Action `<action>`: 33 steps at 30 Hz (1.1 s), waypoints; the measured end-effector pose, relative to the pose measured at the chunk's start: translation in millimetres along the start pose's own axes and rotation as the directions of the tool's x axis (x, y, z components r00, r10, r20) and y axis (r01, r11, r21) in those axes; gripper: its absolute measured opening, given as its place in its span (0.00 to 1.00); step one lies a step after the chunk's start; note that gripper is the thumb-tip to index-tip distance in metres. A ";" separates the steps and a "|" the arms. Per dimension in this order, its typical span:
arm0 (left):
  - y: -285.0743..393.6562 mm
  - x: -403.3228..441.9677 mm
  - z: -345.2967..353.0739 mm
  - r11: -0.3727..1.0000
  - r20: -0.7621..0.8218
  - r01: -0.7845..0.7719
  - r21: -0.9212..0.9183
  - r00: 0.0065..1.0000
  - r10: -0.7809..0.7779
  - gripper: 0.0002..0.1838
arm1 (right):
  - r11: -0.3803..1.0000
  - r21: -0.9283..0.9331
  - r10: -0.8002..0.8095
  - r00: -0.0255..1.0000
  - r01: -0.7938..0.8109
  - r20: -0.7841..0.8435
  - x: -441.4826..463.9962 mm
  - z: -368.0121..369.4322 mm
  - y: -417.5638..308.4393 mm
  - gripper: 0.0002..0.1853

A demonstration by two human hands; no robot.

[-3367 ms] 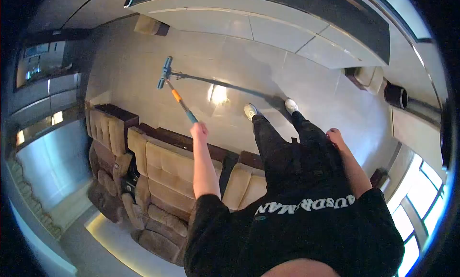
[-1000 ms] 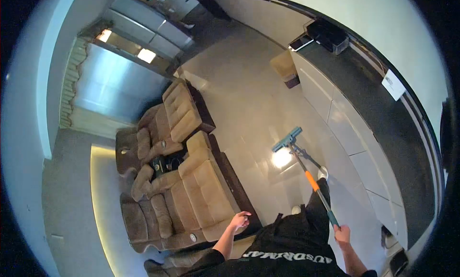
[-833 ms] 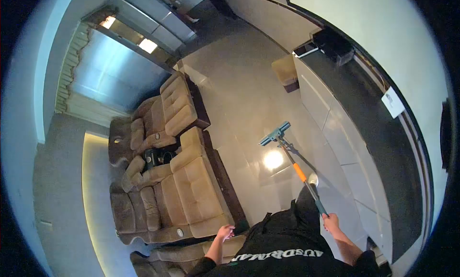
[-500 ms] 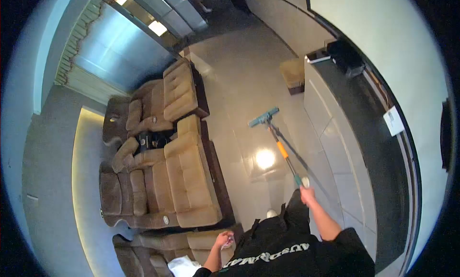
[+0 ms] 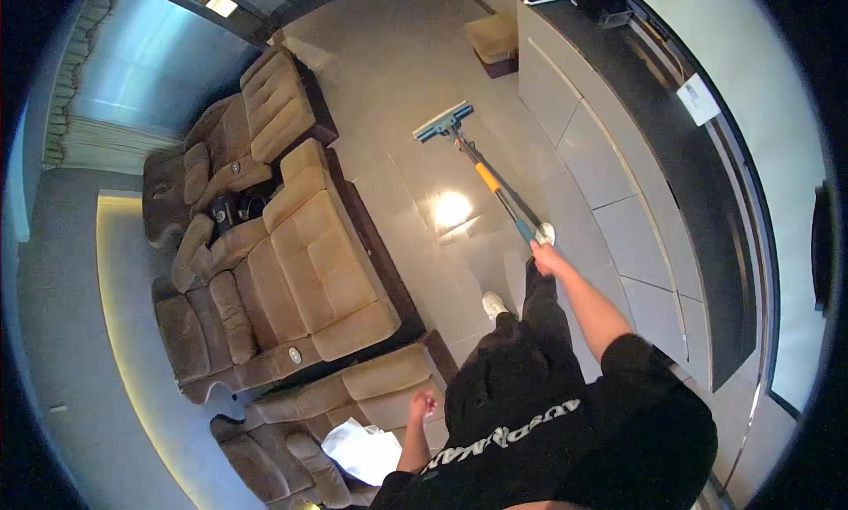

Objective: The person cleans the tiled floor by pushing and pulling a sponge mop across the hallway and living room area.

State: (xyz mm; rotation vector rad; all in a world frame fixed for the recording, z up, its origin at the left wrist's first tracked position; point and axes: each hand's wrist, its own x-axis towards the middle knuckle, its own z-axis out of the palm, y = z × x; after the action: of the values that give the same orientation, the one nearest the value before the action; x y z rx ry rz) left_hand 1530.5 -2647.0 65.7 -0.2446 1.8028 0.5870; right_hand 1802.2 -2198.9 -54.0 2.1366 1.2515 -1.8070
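My right hand [image 5: 548,259] is closed around the teal grip of a long-handled squeegee [image 5: 488,176]. Its pole has a yellow-orange section, and the teal head with a pale edge is held out ahead over the glossy tiled floor [image 5: 380,95]. Whether the head touches the floor I cannot tell. Low on the left side of my body, my left hand [image 5: 423,405] has its fingers curled in; what they hold, if anything, is hidden. The nearest thing to it is a brown recliner sofa [image 5: 389,377], with a crumpled white cloth or bag [image 5: 362,451] lying on the seat.
Another row of brown recliners [image 5: 327,272] runs along the left. On the right stands a long low cabinet [image 5: 609,157] with a dark top and a white box [image 5: 699,99] behind it. A brown footstool [image 5: 493,40] sits by the cabinet's far end.
The squeegee's head has turned and shows its pale edge. My view has shifted forward, with the sofas and cabinet nearer. A white shoe now shows ahead of my body.
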 end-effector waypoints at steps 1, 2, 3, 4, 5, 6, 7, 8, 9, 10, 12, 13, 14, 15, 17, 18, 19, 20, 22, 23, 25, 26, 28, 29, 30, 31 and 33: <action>-22.9 5.0 -6.8 0.999 0.015 0.051 -0.019 0.999 -0.051 0.09 | 0.996 0.074 -0.053 0.999 0.052 0.010 -23.1 -6.2 12.3 0.26; -34.4 5.3 -11.7 0.996 0.054 0.080 0.028 0.995 -0.082 0.09 | 0.985 0.140 -0.103 0.995 0.099 0.019 -49.4 -12.4 28.9 0.27; -48.4 4.7 -14.5 0.991 0.083 0.114 0.074 0.989 -0.120 0.09 | 0.995 -0.026 -0.093 0.995 0.093 -0.029 -58.6 -23.4 52.0 0.26; -57.7 5.0 -17.8 0.982 0.106 0.144 0.125 0.982 -0.158 0.09 | 0.980 -0.185 -0.091 0.993 0.076 -0.075 -63.3 -35.0 77.1 0.25; -59.5 9.5 -20.1 0.968 0.130 0.143 0.207 0.976 -0.172 0.08 | 0.988 -0.149 -0.049 0.996 0.036 -0.078 -78.5 -47.6 95.5 0.24; -58.5 13.7 -20.1 0.968 0.127 0.136 0.209 0.978 -0.165 0.08 | 0.994 -0.105 -0.001 0.997 -0.007 -0.079 -98.5 -60.5 115.0 0.24; -47.3 15.5 -16.5 0.968 0.123 0.132 0.214 0.979 -0.161 0.08 | 0.998 -0.064 0.023 0.996 -0.028 -0.088 -114.1 -72.3 136.9 0.24; -35.7 14.8 -15.3 0.966 0.117 0.130 0.223 0.980 -0.159 0.08 | 0.998 -0.020 0.050 0.994 -0.052 -0.094 -128.1 -80.3 161.0 0.24; -31.4 29.4 -17.0 0.964 0.109 0.034 0.263 0.992 -0.065 0.07 | 0.995 0.026 0.096 0.991 -0.094 -0.094 -139.8 -86.9 189.0 0.24; -28.9 43.9 -19.6 0.951 0.107 -0.058 0.304 0.994 0.026 0.07 | 0.988 0.071 0.145 0.985 -0.139 -0.091 -153.7 -89.0 217.4 0.24; 13.2 51.7 -10.6 0.962 0.159 -0.081 0.260 0.986 0.040 0.08 | 0.968 0.142 0.215 0.975 -0.206 -0.050 -200.9 -91.5 249.2 0.24; 30.2 65.3 -9.3 0.968 0.159 -0.062 0.245 0.987 0.023 0.07 | 0.963 0.143 0.235 0.971 -0.226 -0.043 -216.9 -87.1 280.7 0.24; 49.0 80.9 -6.3 0.972 0.160 -0.048 0.228 0.987 0.011 0.07 | 0.959 0.146 0.250 0.967 -0.242 -0.038 -232.0 -83.9 314.6 0.24; 78.2 75.5 2.6 0.966 0.185 -0.123 0.228 0.979 0.081 0.06 | 0.948 0.192 0.262 0.965 -0.254 -0.014 -252.1 -79.8 340.9 0.24; 129.3 53.6 17.5 0.942 0.218 -0.262 0.209 0.952 0.217 0.06 | 0.915 0.241 0.328 0.944 -0.323 0.021 -293.0 -59.0 385.5 0.24; 146.8 47.6 17.2 0.923 0.228 -0.335 0.191 0.929 0.291 0.06 | 0.873 0.446 0.165 0.980 -0.196 0.107 -326.4 -43.6 401.2 0.22; 168.7 34.3 25.7 0.923 0.201 -0.336 0.186 0.933 0.299 0.06 | 0.854 0.314 0.402 0.909 -0.415 0.109 -339.9 -18.9 399.4 0.19; 180.3 34.1 28.8 0.914 0.193 -0.353 0.202 0.929 0.316 0.06 | 0.813 0.386 0.453 0.890 -0.436 0.050 -370.8 -14.7 355.8 0.17; 198.3 30.4 35.9 0.890 0.184 -0.389 0.238 0.918 0.352 0.07 | 0.898 0.322 0.349 0.931 -0.301 -0.103 -344.8 -11.6 375.3 0.19; 202.8 27.9 42.2 0.880 0.175 -0.387 0.275 0.920 0.349 0.07 | 0.958 0.209 0.240 0.949 -0.197 -0.205 -313.7 -6.5 414.4 0.20; 198.3 35.9 48.0 0.882 0.187 -0.323 0.343 0.944 0.273 0.08 | 0.988 0.035 0.151 0.935 -0.147 -0.322 -282.0 -21.4 410.6 0.24; 201.1 40.4 54.9 0.867 0.183 -0.282 0.410 0.957 0.225 0.08 | 0.982 0.007 0.185 0.941 -0.191 -0.284 -299.7 -52.7 321.3 0.26; 198.9 48.7 64.1 0.866 0.210 -0.289 0.409 0.953 0.219 0.07 | 0.974 -0.022 0.210 0.933 -0.226 -0.291 -277.8 -66.9 268.1 0.27; 193.3 47.8 63.8 0.868 0.217 -0.284 0.407 0.953 0.210 0.07 | 0.957 0.005 0.283 0.926 -0.291 -0.249 -274.8 -74.3 225.4 0.29; 197.0 47.0 72.3 0.883 0.201 -0.273 0.382 0.957 0.209 0.07 | 0.958 0.025 0.285 0.938 -0.286 -0.198 -261.0 -78.3 203.0 0.29; 197.1 42.8 77.1 0.898 0.180 -0.258 0.355 0.962 0.205 0.07 | 0.959 0.041 0.285 0.948 -0.282 -0.142 -244.6 -81.9 185.1 0.29; 187.4 36.8 82.0 0.914 0.159 -0.255 0.315 0.964 0.214 0.08 | 0.961 -0.030 0.270 0.954 -0.276 -0.127 -192.9 -86.5 153.9 0.29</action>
State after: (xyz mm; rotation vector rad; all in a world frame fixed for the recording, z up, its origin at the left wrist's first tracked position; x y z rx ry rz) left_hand 1503.2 -2441.0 63.8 0.2391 1.7921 0.4421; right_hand 1970.1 -2355.9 70.7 2.2904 0.9497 -1.5413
